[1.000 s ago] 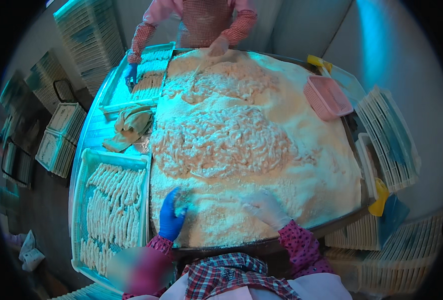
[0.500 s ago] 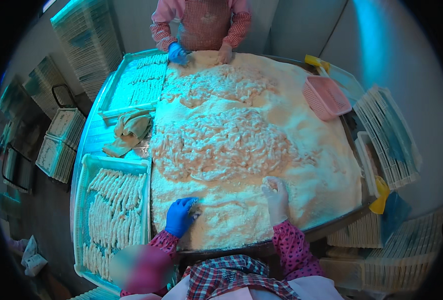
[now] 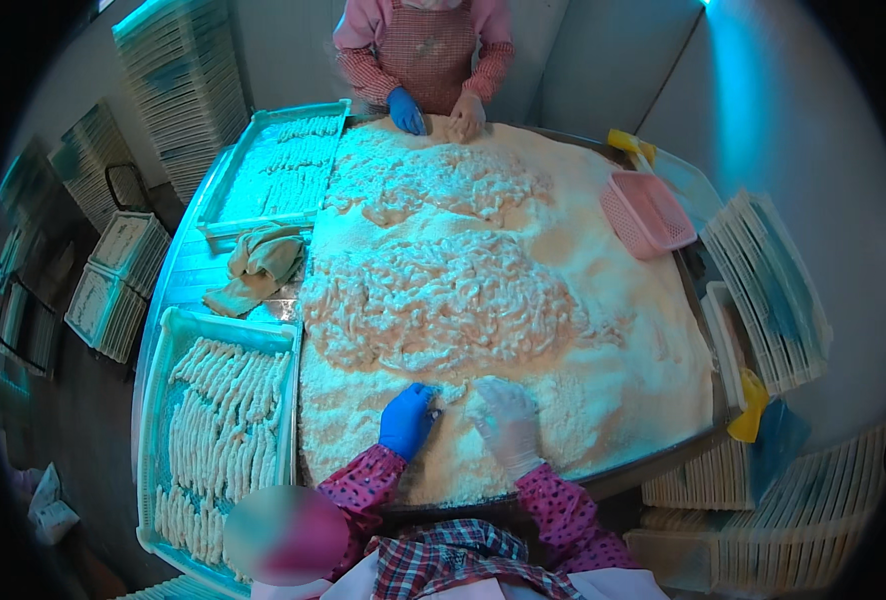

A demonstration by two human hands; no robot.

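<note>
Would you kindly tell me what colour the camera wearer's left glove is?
The left glove is blue, seen best in the head view.

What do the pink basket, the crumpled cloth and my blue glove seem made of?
Pink basket: probably moulded plastic, matte; straight-edged, perforated walls.
Crumpled cloth: likely fabric, dull; soft folds, weave unreadable.
Blue glove: rubbery, perhaps nitrile or latex, fairly smooth; close, thin fit.

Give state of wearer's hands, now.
Blue-gloved left hand: fingers partly curled over pale loose crumbs; whether it holds anything can't be told.
Translucent white-gloved right hand: fingers bent toward the crumbs; hold can't be told.
</note>
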